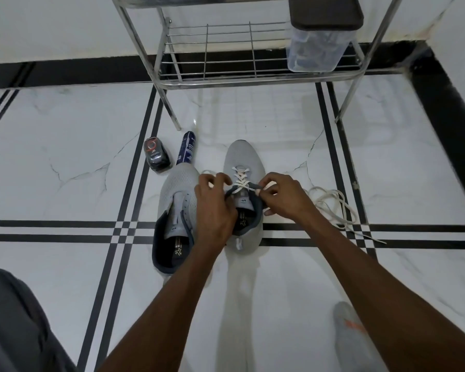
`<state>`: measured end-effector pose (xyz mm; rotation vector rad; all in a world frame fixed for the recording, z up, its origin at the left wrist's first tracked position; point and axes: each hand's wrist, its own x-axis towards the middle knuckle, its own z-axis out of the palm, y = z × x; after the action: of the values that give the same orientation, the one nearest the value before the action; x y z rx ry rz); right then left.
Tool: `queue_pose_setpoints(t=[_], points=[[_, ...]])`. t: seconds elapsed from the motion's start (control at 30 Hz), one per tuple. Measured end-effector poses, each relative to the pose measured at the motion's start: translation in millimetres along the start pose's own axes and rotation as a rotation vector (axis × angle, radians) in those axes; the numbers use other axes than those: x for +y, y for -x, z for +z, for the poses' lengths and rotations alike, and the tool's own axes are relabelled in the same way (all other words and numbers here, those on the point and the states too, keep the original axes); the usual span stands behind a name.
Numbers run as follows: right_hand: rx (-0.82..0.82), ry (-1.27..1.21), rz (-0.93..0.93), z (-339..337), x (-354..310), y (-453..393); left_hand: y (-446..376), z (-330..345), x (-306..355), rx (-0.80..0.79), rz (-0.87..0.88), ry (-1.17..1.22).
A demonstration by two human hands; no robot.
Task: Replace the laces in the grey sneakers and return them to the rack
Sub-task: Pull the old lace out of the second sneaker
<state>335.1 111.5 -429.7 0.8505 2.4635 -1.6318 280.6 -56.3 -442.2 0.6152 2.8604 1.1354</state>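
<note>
Both the left hand (214, 196) and the right hand (281, 194) pinch the white lace (239, 181) ends either side of the right sneaker (242, 162) between them, apparently to draw the upper crossings tight; the unlaced left sneaker (176, 183) lies just outside the left fingers (220, 178).

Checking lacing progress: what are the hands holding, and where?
Both hands pinch the white lace near the right sneaker's top eyelets: left hand one strand, right hand the other.

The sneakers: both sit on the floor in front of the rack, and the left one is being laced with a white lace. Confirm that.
Wrong shoe. The head view shows the white lace on the right sneaker, both hands at it. The left sneaker has no lace. Both do sit on the floor before the rack.
</note>
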Motion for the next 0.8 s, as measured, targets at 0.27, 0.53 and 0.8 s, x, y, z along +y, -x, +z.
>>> queue_pose_setpoints(t=[0.27,0.53,0.8], points=[[0.062,0.176,-0.092,2.5,-9.3,-1.3,-17.0,14.6,4.2,-0.045,0.338,-0.260],[0.071,0.176,-0.059,2.3,-10.5,-0.7,-10.7,10.0,1.7,0.147,0.035,-0.014],[0.034,0.200,-0.073,-1.5,-14.5,-1.1,-20.9,13.0,1.2,0.008,0.341,-0.418]])
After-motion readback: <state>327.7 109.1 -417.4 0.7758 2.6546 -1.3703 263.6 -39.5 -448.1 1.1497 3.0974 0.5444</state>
